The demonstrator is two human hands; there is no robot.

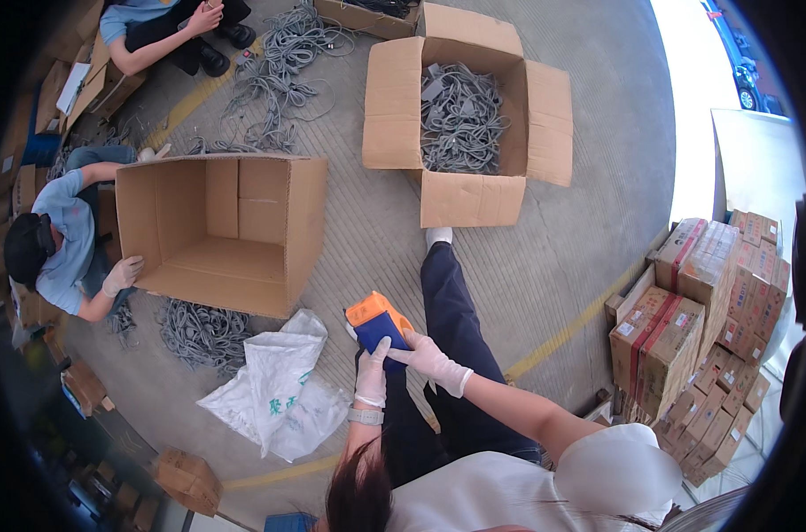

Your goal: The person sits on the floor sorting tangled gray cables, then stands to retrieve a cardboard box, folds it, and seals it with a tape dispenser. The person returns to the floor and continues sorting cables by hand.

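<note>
In my gloved hands is an orange and dark blue handheld object (380,319). Its exact kind cannot be made out. My left hand (372,378) grips its near blue end, thumb on top. From the right, my right hand (433,362) holds the same end, its fingers by the orange handle-like part. The object is above my legs, in front of my body. Beyond my outstretched foot stands an open cardboard box (472,199) holding a heap of grey cables (466,120). Left of my hands a white woven sack (276,386) lies crumpled on the floor.
A co-worker's gloved hand (123,275) holds a large cardboard box (306,233) tipped on its side. Grey cable piles (203,332) lie on the concrete floor (369,259). Another person (167,33) sits at upper left. Stacked cartons (659,339) stand to the right.
</note>
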